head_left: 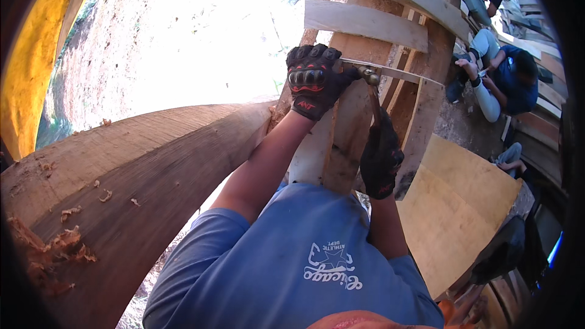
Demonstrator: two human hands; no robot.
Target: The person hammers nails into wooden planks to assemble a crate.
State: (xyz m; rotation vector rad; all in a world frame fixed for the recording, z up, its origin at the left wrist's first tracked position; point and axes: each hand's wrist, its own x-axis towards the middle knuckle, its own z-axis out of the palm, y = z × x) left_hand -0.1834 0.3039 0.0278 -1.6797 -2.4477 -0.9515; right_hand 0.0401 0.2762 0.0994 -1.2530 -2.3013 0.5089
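Observation:
My right hand, in a black glove, is wrapped round the wooden handle of a hammer. The metal hammer head is at the near side of a thin wooden slat. Beside it, my left hand, in a black glove with hard knuckle guards, is closed at the slat's left end, its thumb reaching toward the hammer head. Whatever lies inside its fingers is hidden. The slat belongs to a wooden frame whose side board runs toward me on the right.
A thick beam with wood shavings lies on the left. Loose planks sit beyond the frame. A tan sheet lies to the right. Co-workers sit among planks at the far right. A yellow cover hangs at the left.

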